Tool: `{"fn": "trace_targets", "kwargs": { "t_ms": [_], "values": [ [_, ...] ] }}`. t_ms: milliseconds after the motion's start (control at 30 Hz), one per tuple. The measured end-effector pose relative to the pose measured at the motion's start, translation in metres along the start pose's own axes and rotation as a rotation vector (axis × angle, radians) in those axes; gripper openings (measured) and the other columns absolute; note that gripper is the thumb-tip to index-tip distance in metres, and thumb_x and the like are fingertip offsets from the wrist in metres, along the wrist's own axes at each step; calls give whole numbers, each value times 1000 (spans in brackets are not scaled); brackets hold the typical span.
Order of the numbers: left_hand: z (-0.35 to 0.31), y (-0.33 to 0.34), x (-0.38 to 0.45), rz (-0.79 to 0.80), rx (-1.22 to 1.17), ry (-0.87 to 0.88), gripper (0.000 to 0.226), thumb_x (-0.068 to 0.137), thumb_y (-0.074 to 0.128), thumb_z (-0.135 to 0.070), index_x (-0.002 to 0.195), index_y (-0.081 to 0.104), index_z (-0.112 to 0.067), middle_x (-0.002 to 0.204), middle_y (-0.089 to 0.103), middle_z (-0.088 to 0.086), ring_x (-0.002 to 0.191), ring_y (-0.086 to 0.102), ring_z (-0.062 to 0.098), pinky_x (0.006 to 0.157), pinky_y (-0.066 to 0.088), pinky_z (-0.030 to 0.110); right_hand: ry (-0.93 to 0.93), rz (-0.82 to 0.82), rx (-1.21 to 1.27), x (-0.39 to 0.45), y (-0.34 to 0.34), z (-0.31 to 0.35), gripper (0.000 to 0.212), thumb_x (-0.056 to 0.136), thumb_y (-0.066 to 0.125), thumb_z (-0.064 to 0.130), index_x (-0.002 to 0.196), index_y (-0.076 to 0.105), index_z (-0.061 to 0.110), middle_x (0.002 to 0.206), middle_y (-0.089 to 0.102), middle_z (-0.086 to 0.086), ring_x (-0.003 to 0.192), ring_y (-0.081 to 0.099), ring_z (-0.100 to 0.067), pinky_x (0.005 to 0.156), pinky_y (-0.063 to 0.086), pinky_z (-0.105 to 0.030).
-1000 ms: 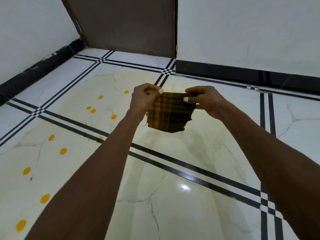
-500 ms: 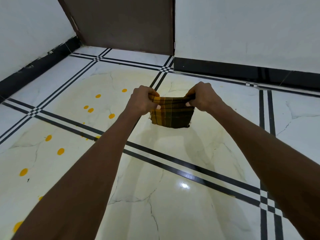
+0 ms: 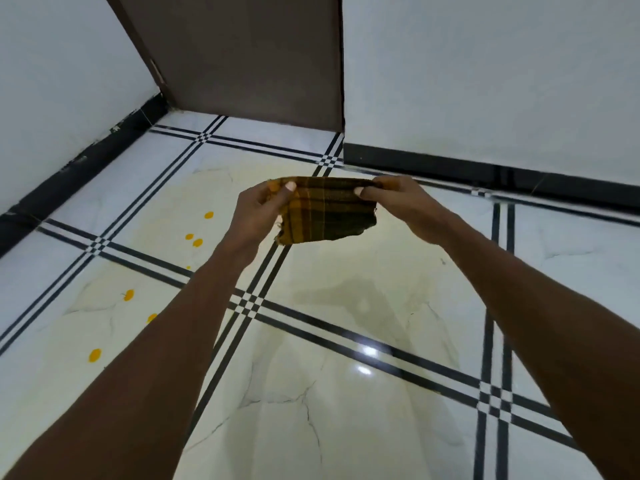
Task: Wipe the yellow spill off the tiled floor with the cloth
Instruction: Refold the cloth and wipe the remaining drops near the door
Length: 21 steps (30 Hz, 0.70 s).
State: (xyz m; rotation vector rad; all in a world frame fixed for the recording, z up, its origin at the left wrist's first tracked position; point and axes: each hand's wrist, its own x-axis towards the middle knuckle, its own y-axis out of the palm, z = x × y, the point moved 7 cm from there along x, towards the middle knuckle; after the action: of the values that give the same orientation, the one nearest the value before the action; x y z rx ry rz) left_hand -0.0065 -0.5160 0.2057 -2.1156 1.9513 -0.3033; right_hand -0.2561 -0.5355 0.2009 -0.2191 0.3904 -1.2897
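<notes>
The person is readying the plaid cloth [image 3: 327,213], and it probably wants folding into a firm pad before going down on the yellow drops [image 3: 197,242] dotting the tiled floor [image 3: 346,410] to the left. Both arms are reaching forward, the left hand [image 3: 258,211] and right hand [image 3: 401,202] pinching the cloth's top corners, holding it taut above the floor.

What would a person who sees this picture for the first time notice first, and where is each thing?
First, the two hands in the middle: the left hand and the right hand hold a folded yellow and dark checked cloth by its top edge, above the floor. Next, the yellow spots scattered on the white tiled floor at the left. A brown door stands at the back.
</notes>
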Motion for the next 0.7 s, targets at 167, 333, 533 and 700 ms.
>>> {"fn": "trace_targets", "kwargs": {
  "t_ms": [167, 333, 533, 700],
  "values": [
    [-141, -35, -23, -8, -98, -5, 36, 106, 53, -40, 122, 69, -13, 108, 77, 8, 104, 75, 21, 85, 63, 38, 96, 50, 389, -48, -31, 116, 34, 106, 56, 41, 131, 64, 20, 125, 74, -3, 121, 68, -24, 99, 56, -44],
    [-258, -84, -57, -52, -107, -76, 38, 107, 51, -41, 114, 68, -8, 83, 72, -7, 84, 74, 7, 71, 59, 24, 251, 162, 683, -115, -43, 222, 39, 102, 58, 40, 133, 64, 19, 127, 75, -4, 127, 66, -28, 104, 54, -43],
    [-356, -143, -117, -102, -210, -211, 37, 104, 57, -43, 109, 75, -12, 98, 80, 4, 95, 76, 16, 84, 62, 31, 397, 274, 1076, -200, -26, 328, 40, 93, 62, 30, 129, 68, 14, 127, 74, -13, 114, 74, -29, 91, 63, -40],
    [-389, -188, -177, -138, -250, -367, 42, 103, 56, -45, 106, 75, -8, 95, 80, 10, 85, 77, 18, 63, 60, 25, 476, 219, 1154, -253, -7, 395, 37, 104, 56, 24, 140, 61, 14, 134, 72, -13, 115, 74, -29, 91, 59, -44]
  ]
}}
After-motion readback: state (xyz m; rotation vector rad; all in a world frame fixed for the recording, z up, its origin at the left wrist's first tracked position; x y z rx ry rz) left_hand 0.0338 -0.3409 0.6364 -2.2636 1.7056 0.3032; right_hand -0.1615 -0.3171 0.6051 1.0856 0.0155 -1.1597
